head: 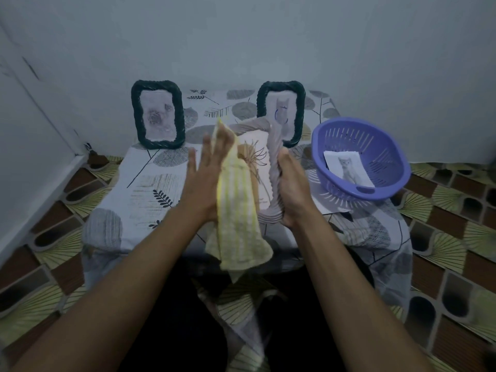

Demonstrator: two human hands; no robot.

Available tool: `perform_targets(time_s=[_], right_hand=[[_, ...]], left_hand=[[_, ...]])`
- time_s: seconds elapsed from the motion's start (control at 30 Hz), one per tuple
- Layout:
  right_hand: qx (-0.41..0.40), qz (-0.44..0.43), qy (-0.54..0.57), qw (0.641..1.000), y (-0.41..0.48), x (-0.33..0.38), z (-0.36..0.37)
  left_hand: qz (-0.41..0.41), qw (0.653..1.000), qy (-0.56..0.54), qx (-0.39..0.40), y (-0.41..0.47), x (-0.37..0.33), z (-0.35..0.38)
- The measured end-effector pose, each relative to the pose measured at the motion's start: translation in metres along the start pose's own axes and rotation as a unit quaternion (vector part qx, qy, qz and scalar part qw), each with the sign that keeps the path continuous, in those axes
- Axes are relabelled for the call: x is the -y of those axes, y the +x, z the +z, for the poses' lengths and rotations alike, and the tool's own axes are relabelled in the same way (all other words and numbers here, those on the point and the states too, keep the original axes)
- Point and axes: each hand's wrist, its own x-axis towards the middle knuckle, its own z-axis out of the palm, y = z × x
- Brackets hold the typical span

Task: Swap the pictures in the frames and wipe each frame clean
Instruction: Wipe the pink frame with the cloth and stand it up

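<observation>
Head view: three frames. The right grip [290, 183] curls round the edge of one pale frame [274, 146], held tilted above the desk [145, 183]. The left grip [204, 178], fingers straight, presses one yellow cloth [236, 210] against its face. Beyond the grips stand the left dark frame [157, 114] and the right dark frame [281, 111]. One purple basket [389, 146], right of the right grip, holds one cat picture [349, 167].

The yellow cloth [237, 208] is waffle-woven; the pale frame [274, 146] looks rope-twisted, perhaps wicker; the basket [318, 142] is smooth plastic.

Yellow-striped cloth [237, 216], dark green frames [157, 114], purple basket [359, 157], leaf-patterned tablecloth [139, 183].
</observation>
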Motion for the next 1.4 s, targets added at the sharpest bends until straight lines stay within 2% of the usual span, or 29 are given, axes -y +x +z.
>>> perform_targets(time_s=[0.1, 0.13, 0.17, 0.23, 0.33, 0.43, 0.5, 0.57, 0.6, 0.63, 0.7, 0.73, 0.83, 0.93, 0.97, 1.03, 1.1, 1.17, 1.23, 1.33, 1.4], right_hand=[[0.034, 0.026, 0.012, 0.999, -0.009, -0.009, 0.016], [0.038, 0.035, 0.022, 0.998, -0.010, -0.010, 0.019], [0.037, 0.037, 0.025, 0.998, -0.009, -0.011, 0.019], [0.030, 0.026, 0.015, 0.999, -0.008, -0.008, 0.016], [0.020, 0.014, 0.013, 1.000, -0.001, -0.004, 0.007], [-0.020, 0.033, 0.011, 0.999, 0.008, 0.000, -0.008], [-0.031, 0.045, 0.017, 0.998, 0.010, 0.004, -0.016], [-0.029, 0.059, 0.037, 0.997, 0.011, 0.005, -0.019], [-0.027, 0.064, 0.045, 0.997, 0.012, 0.003, -0.018], [-0.022, 0.066, 0.059, 0.996, 0.011, 0.003, -0.016], [-0.028, 0.062, 0.070, 0.995, 0.012, 0.000, -0.015], [-0.026, 0.061, 0.073, 0.995, 0.012, -0.001, -0.014], [-0.027, 0.050, 0.086, 0.995, 0.013, -0.004, -0.011], [-0.035, 0.050, 0.088, 0.994, 0.018, -0.013, -0.012], [-0.037, 0.056, 0.093, 0.993, 0.019, -0.016, -0.015], [-0.038, 0.061, 0.086, 0.994, 0.021, -0.024, -0.019], [-0.029, 0.072, 0.083, 0.994, 0.019, -0.026, -0.021], [-0.027, 0.079, 0.083, 0.993, 0.020, -0.030, -0.022], [-0.023, 0.073, 0.074, 0.994, 0.018, -0.028, -0.018], [-0.001, 0.057, 0.046, 0.997, 0.004, -0.021, -0.002], [0.018, 0.043, 0.017, 0.999, -0.003, -0.023, 0.006]], left_hand=[[-0.184, 0.982, 0.027, -0.023, 0.027, 0.000, -0.019], [-0.207, 0.978, 0.022, -0.028, 0.031, -0.003, -0.025], [-0.197, 0.980, 0.010, -0.024, 0.033, -0.006, -0.025], [-0.098, 0.994, -0.053, -0.021, 0.024, -0.015, -0.018], [-0.020, 0.990, -0.139, 0.000, -0.006, -0.039, -0.015], [0.140, 0.979, -0.148, 0.009, -0.027, -0.040, 0.009], [0.120, 0.970, -0.193, 0.079, -0.026, -0.014, 0.018], [0.109, 0.977, -0.136, 0.124, -0.022, -0.003, 0.020], [0.077, 0.980, -0.142, 0.114, -0.013, 0.000, 0.021], [0.003, 0.977, -0.170, 0.125, -0.001, -0.001, 0.019], [-0.132, 0.947, -0.220, 0.194, 0.029, -0.006, 0.005], [-0.148, 0.939, -0.250, 0.184, 0.040, -0.003, 0.001], [-0.067, 0.961, -0.213, 0.165, 0.033, 0.006, -0.011], [0.003, 0.956, -0.289, 0.058, -0.005, 0.009, -0.017], [0.031, 0.939, -0.337, 0.062, -0.013, 0.008, -0.021], [0.048, 0.920, -0.371, 0.118, -0.016, 0.016, -0.019], [0.058, 0.929, -0.316, 0.186, 0.009, 0.029, -0.007], [0.017, 0.939, -0.256, 0.229, 0.023, 0.030, 0.002], [-0.032, 0.955, -0.215, 0.199, 0.019, 0.012, 0.004], [-0.061, 0.991, -0.108, 0.052, -0.011, -0.023, -0.018], [-0.132, 0.987, -0.086, 0.000, -0.003, -0.026, -0.022]])
